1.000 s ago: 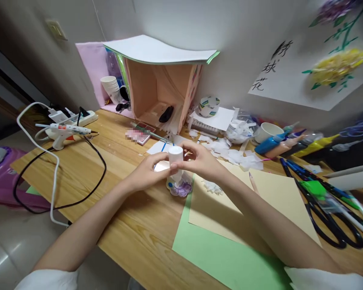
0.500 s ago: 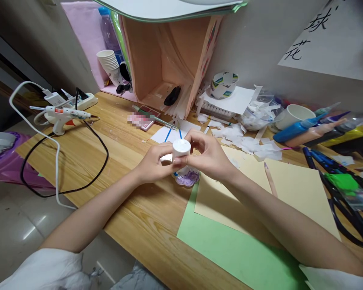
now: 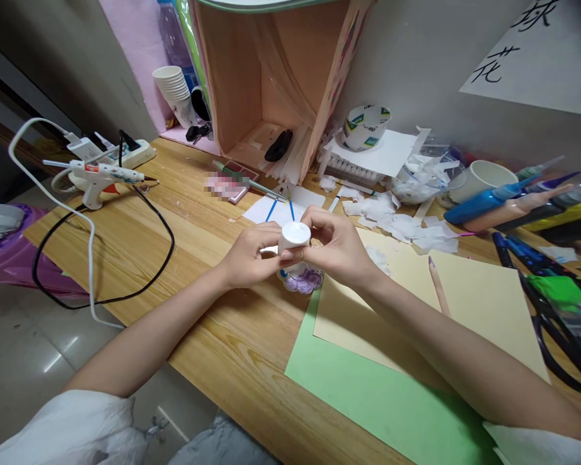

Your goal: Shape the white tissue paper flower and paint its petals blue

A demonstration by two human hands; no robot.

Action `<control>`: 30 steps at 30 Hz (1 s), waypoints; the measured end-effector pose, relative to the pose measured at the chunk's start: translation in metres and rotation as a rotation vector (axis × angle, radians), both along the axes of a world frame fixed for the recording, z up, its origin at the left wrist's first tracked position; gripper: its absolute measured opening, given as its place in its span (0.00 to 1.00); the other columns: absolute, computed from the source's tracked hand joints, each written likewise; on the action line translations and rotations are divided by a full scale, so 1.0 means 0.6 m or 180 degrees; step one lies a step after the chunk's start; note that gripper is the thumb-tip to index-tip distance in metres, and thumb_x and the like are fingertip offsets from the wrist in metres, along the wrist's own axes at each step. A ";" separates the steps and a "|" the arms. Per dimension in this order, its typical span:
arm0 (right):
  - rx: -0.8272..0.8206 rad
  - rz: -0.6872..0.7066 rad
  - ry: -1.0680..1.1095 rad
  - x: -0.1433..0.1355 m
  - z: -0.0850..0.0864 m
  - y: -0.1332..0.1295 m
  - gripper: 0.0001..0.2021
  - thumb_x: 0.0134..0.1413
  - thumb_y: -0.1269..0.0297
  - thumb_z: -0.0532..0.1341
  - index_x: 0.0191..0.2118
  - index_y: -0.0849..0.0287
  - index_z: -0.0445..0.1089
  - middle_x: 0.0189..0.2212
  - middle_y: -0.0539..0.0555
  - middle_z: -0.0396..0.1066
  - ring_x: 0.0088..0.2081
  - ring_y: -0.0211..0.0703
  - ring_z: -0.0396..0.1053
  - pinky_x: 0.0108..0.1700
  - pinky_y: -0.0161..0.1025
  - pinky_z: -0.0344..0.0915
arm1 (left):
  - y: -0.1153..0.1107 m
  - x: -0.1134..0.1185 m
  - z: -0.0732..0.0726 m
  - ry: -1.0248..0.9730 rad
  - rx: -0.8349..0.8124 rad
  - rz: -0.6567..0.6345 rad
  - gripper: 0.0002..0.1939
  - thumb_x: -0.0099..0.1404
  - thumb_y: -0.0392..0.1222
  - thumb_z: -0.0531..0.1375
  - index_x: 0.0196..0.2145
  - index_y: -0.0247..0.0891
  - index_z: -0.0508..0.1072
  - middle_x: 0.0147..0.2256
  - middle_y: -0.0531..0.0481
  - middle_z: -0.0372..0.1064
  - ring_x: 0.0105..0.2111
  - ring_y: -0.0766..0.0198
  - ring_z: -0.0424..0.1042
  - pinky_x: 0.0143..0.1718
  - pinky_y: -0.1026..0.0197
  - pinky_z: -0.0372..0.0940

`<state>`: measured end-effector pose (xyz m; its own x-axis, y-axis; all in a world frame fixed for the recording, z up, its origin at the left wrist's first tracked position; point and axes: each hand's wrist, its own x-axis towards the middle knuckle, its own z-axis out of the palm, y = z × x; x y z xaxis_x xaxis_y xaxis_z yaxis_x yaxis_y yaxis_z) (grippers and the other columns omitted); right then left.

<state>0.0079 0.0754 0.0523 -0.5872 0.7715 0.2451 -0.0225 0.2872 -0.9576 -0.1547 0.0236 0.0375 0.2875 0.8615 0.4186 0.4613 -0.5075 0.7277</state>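
Note:
Between my two hands is a small white cylinder with a flat round top (image 3: 295, 233), which looks like a bottle cap or little jar. The fingers of my left hand (image 3: 252, 255) are closed against its left side. Thumb and fingers of my right hand (image 3: 336, 245) pinch it from the right. Just below and behind the hands sits a purple scalloped piece (image 3: 304, 281), partly hidden. Two thin blue sticks (image 3: 272, 210) lie on white paper (image 3: 256, 210) beyond my fingers.
At left lie a glue gun (image 3: 97, 177), cables and a power strip (image 3: 138, 154). A pink box (image 3: 242, 97) stands behind. Beige paper (image 3: 474, 303) with a pencil (image 3: 438, 284) covers green paper (image 3: 368, 394). Scissors (image 3: 566, 355), paint bottles (image 3: 494, 197) and paper scraps (image 3: 397, 223) are rightward.
The camera view has shifted slightly. Both hands keep their grip on the white cylinder, which sits at nearly the same place above the table.

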 end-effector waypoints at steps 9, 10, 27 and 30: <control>0.0223 -0.0025 -0.0009 0.001 -0.001 0.000 0.16 0.36 0.59 0.73 0.20 0.58 0.64 0.24 0.46 0.63 0.27 0.34 0.60 0.29 0.36 0.58 | -0.001 0.002 0.003 0.0069 0.0124 0.0115 0.13 0.59 0.41 0.57 0.18 0.38 0.65 0.21 0.51 0.65 0.26 0.65 0.63 0.30 0.62 0.60; 0.0219 -0.0028 -0.0016 0.001 0.000 -0.001 0.16 0.36 0.59 0.73 0.20 0.58 0.64 0.24 0.46 0.63 0.27 0.34 0.60 0.29 0.36 0.58 | -0.001 0.002 0.003 0.0070 0.0127 0.0111 0.14 0.59 0.41 0.56 0.18 0.38 0.64 0.20 0.51 0.65 0.26 0.65 0.63 0.30 0.62 0.60; 0.0140 -0.0076 0.0033 0.000 -0.002 -0.004 0.12 0.36 0.67 0.71 0.19 0.59 0.65 0.22 0.46 0.64 0.26 0.34 0.60 0.29 0.34 0.57 | -0.001 -0.001 -0.005 0.0074 0.0442 0.0101 0.09 0.57 0.33 0.57 0.20 0.36 0.67 0.21 0.52 0.67 0.25 0.67 0.64 0.29 0.64 0.60; 0.0158 -0.0074 0.0052 0.000 -0.003 -0.004 0.12 0.36 0.69 0.71 0.19 0.60 0.65 0.22 0.46 0.64 0.27 0.33 0.60 0.29 0.34 0.57 | -0.001 0.000 -0.004 0.0055 0.0419 0.0090 0.10 0.57 0.33 0.57 0.20 0.36 0.67 0.21 0.52 0.67 0.25 0.67 0.65 0.29 0.64 0.60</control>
